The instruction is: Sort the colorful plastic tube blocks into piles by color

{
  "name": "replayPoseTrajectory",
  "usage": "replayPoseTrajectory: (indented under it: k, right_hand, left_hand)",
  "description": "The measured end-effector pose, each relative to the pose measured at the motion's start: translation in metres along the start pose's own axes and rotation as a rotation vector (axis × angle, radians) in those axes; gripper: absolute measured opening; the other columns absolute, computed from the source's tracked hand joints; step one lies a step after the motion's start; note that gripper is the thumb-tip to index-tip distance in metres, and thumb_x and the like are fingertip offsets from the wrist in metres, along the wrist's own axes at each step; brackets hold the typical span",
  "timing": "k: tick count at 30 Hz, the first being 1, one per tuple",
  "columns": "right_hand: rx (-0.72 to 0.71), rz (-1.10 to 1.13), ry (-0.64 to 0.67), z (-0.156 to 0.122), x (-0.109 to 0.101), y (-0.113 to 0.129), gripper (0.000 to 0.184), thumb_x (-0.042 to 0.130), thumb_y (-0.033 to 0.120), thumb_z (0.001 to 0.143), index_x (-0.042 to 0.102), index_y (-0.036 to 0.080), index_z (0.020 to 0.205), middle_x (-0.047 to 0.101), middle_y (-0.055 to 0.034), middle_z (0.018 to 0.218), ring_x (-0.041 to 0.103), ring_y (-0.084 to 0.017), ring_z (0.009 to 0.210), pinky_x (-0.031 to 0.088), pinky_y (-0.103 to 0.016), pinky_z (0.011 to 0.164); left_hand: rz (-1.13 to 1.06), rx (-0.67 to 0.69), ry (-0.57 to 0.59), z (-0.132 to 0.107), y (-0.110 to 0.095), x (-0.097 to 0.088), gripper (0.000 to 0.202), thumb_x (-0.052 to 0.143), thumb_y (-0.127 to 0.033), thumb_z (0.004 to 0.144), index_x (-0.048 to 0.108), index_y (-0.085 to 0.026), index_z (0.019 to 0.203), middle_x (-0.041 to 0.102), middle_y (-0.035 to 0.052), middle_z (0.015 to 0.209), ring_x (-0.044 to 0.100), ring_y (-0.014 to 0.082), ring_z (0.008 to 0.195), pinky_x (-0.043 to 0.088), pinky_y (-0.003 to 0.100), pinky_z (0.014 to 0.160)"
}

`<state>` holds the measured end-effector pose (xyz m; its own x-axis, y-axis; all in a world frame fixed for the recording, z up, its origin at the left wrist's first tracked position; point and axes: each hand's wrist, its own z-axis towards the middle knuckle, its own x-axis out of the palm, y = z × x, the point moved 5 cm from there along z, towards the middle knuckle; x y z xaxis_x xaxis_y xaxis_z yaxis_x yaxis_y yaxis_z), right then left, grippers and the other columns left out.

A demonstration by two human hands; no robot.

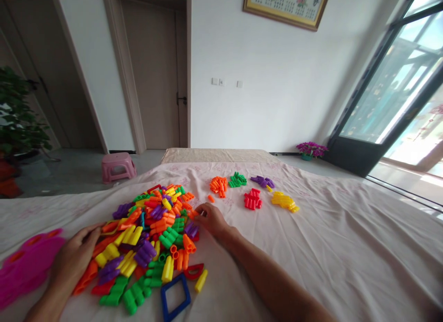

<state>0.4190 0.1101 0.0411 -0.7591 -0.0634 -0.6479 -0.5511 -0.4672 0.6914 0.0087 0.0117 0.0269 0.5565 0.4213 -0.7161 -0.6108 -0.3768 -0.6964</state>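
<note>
The right hand [212, 219] pinches an orange piece [192, 214] at the right edge of the plastic pile [169, 239] on the cloth [332, 239]. The left hand [74, 253] touches the pile's left side; I cannot tell whether its grip holds anything. The framed panel [287, 8] shows 家 at right

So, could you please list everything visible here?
plastic pieces: many, mixed colours, left heap
small groups: five, orange, green, purple, red, yellow, right of heap
diamond frame: one, blue, heap's near edge
flat item: one, pink, cloth's left
cloth: one, pale, under pieces
stool: one, pink, floor
plant: one, green, far left
doors: at least two, brown, left
glass door: one, dark frame, right
flowers: one pot, magenta, floor
framed picture: one, gold frame, wall
wall plates: three, white, wall
left hand: one, bare, heap's left
right hand: one, bare, heap's right
</note>
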Motion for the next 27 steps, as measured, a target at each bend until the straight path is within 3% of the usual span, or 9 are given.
replayPoseTrajectory:
  k: [5, 8, 11, 13, 15, 18, 20, 23, 27]
  right_hand:
    - [0.210, 0.197, -0.300, 0.015, -0.028, -0.040, 0.019, 0.063, 0.029, 0.082, 0.072, 0.015, 0.092, 0.069, -0.0021, 0.077, 0.063, -0.015, 0.067, 0.048, -0.023, 0.062]
    - [0.296, 0.251, -0.458, 0.018, -0.047, -0.064, 0.035, 0.060, 0.026, 0.078, 0.070, 0.014, 0.110, 0.073, -0.0071, 0.094, 0.069, -0.019, 0.076, 0.053, -0.028, 0.067]
    - [0.270, 0.141, -0.551, 0.014, -0.056, -0.070, 0.041, 0.054, 0.020, 0.078, 0.070, 0.015, 0.115, 0.072, -0.0103, 0.109, 0.070, -0.021, 0.088, 0.055, -0.032, 0.077]
    - [0.213, 0.029, -0.477, 0.012, -0.053, -0.063, 0.038, 0.050, 0.016, 0.080, 0.073, 0.017, 0.110, 0.073, -0.0091, 0.108, 0.069, -0.020, 0.092, 0.054, -0.033, 0.084]
    - [0.129, -0.081, -0.294, 0.012, -0.043, -0.051, 0.037, 0.049, 0.013, 0.082, 0.074, 0.020, 0.108, 0.075, -0.0068, 0.107, 0.068, -0.020, 0.099, 0.051, -0.033, 0.092]
    - [0.054, -0.241, -0.072, 0.012, -0.032, -0.035, 0.049, 0.056, 0.014, 0.081, 0.068, 0.023, 0.128, 0.071, -0.0059, 0.125, 0.061, -0.023, 0.118, 0.043, -0.035, 0.105]
    - [0.087, -0.317, -0.054, 0.012, -0.033, -0.032, 0.058, 0.059, 0.015, 0.081, 0.060, 0.022, 0.139, 0.065, -0.0069, 0.136, 0.055, -0.025, 0.127, 0.038, -0.037, 0.110]
    - [0.122, -0.351, -0.077, 0.012, -0.034, -0.029, 0.050, 0.056, 0.014, 0.085, 0.064, 0.021, 0.134, 0.065, -0.0074, 0.135, 0.055, -0.026, 0.128, 0.038, -0.037, 0.110]
    - [0.010, -0.336, -0.047, 0.019, -0.019, -0.015, 0.041, 0.053, 0.012, 0.090, 0.068, 0.022, 0.126, 0.069, -0.0072, 0.127, 0.058, -0.024, 0.122, 0.042, -0.035, 0.105]
  left_hand:
    - [-0.014, 0.005, 0.000, -0.003, -0.003, -0.001, 0.050, 0.040, -0.057, 0.091, 0.066, -0.025, 0.118, 0.074, 0.0075, 0.112, 0.067, 0.0254, 0.098, 0.047, 0.029, 0.076]
    - [-0.036, -0.002, 0.005, -0.004, -0.004, -0.001, 0.049, 0.040, -0.057, 0.091, 0.066, -0.025, 0.118, 0.074, 0.0076, 0.112, 0.068, 0.0255, 0.098, 0.048, 0.029, 0.077]
    - [-0.061, 0.014, 0.002, -0.004, -0.004, 0.000, 0.047, 0.041, -0.055, 0.091, 0.066, -0.024, 0.116, 0.074, 0.0076, 0.113, 0.068, 0.0257, 0.100, 0.049, 0.031, 0.078]
    - [-0.057, 0.030, -0.017, -0.003, -0.005, 0.000, 0.047, 0.040, -0.054, 0.091, 0.067, -0.023, 0.114, 0.075, 0.0079, 0.112, 0.068, 0.0264, 0.099, 0.050, 0.032, 0.077]
    - [-0.050, 0.037, -0.040, -0.003, -0.006, 0.001, 0.048, 0.039, -0.054, 0.092, 0.068, -0.023, 0.113, 0.075, 0.0082, 0.109, 0.069, 0.0269, 0.096, 0.050, 0.033, 0.075]
    - [-0.042, 0.046, -0.048, -0.002, -0.005, 0.002, 0.048, 0.038, -0.054, 0.092, 0.069, -0.024, 0.113, 0.076, 0.0076, 0.107, 0.069, 0.0264, 0.095, 0.051, 0.034, 0.075]
    - [-0.037, 0.050, -0.049, -0.002, -0.004, 0.002, 0.048, 0.038, -0.054, 0.092, 0.069, -0.024, 0.113, 0.076, 0.0074, 0.107, 0.069, 0.0265, 0.095, 0.051, 0.034, 0.075]
    - [-0.040, 0.045, -0.046, 0.000, -0.002, 0.002, 0.048, 0.039, -0.054, 0.092, 0.069, -0.024, 0.113, 0.076, 0.0077, 0.105, 0.070, 0.0276, 0.095, 0.052, 0.035, 0.073]
    - [-0.057, 0.059, -0.066, 0.001, 0.000, 0.002, 0.044, 0.042, -0.052, 0.092, 0.069, -0.024, 0.111, 0.078, 0.0072, 0.101, 0.071, 0.0287, 0.093, 0.052, 0.036, 0.072]
